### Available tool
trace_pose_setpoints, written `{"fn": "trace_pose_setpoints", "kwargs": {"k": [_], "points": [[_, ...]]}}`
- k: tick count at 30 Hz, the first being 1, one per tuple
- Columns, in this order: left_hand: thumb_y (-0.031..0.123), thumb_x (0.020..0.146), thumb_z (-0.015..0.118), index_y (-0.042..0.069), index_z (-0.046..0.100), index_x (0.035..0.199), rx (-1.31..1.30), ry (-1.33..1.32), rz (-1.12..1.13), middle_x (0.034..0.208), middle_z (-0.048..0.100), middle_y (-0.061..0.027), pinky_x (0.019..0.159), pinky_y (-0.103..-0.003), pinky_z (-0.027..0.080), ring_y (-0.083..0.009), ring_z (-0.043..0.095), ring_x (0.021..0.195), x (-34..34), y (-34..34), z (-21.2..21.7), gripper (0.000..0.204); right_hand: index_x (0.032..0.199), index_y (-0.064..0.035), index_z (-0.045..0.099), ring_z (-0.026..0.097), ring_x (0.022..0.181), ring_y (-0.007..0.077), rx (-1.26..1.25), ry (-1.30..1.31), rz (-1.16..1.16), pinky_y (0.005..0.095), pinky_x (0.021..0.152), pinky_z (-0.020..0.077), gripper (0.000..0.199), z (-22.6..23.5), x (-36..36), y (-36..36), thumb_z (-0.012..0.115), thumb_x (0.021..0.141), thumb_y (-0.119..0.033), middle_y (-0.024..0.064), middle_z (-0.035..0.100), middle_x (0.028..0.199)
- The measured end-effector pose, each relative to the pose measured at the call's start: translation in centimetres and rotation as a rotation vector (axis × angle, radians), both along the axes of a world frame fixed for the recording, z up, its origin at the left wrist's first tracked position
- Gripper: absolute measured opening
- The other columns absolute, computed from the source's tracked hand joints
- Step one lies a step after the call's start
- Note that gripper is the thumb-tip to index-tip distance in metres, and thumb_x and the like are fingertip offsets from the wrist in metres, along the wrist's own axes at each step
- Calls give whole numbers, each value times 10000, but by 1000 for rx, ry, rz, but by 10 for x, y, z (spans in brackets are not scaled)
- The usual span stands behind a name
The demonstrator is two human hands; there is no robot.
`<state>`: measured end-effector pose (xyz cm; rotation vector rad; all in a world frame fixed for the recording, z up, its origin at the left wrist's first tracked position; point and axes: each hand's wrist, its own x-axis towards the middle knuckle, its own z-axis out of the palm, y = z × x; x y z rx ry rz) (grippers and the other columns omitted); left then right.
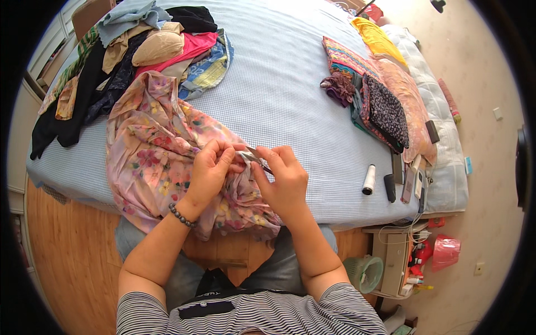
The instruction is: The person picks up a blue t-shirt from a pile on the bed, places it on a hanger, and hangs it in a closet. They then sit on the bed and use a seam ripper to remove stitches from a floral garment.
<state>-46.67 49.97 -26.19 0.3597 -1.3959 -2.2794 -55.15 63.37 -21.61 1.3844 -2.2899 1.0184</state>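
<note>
A pink floral cloth [151, 159] of thin fabric lies bunched over the bed's near edge and hangs down over my lap. My left hand [207, 172], with a dark bead bracelet at the wrist, pinches a bit of this cloth between thumb and fingers. Close by on the right, my right hand [286, 181] is closed on what look like small metal scissors [252, 152]. Their blades point left, toward the pinched fabric at my left fingertips. Fingers partly hide the scissors and the exact spot where they meet the cloth.
Mixed clothes [162, 47] are heaped at the far left of the blue checked bed [268, 72]. Folded garments [385, 111] lie at the right, near a white bottle [369, 180] and a black case [389, 188]. A green wastebasket [364, 273] and a drawer cabinet [391, 259] stand at lower right.
</note>
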Motion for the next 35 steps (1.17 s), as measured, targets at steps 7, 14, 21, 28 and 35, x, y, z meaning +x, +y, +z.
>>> {"fn": "trace_pose_setpoints", "kwargs": {"k": [7,14,21,28,35], "points": [[107,955,460,16,504,967,-63,-18,3,1069,602,-92,738,-202,508,-70,583,855,-1,0,-9,101,972,-7,622,571,654,238,41,227,17,336,546,457,264,-10,6,-6,669,735,-113,91,569,816],[85,942,481,2,514,964,-22,10,10,1042,606,-73,735,-196,504,-74,587,848,-2,4,-8,92,990,15,615,579,664,239,12,250,51,330,548,466,269,-20,4,-10,649,757,-114,96,568,813],[101,952,464,-2,501,980,-99,4,3,1075,594,-104,796,-231,509,-112,588,927,-2,4,-13,113,967,7,617,579,663,235,-1,260,54,331,536,464,230,-24,4,-10,636,772,-113,97,568,809],[128,955,465,-4,505,983,-51,-54,0,1071,599,-118,761,-220,510,-111,602,882,0,-1,-5,141,985,-16,618,527,576,167,-129,-32,-31,293,503,427,277,-12,-20,-3,695,748,-136,61,530,723],[132,959,454,10,511,996,-113,-52,-41,1088,602,-114,757,-195,496,-122,615,900,0,-7,-15,140,1088,-28,617,323,542,28,113,-1061,219,201,500,294,390,-37,-60,13,739,751,-180,-81,347,607]]}}
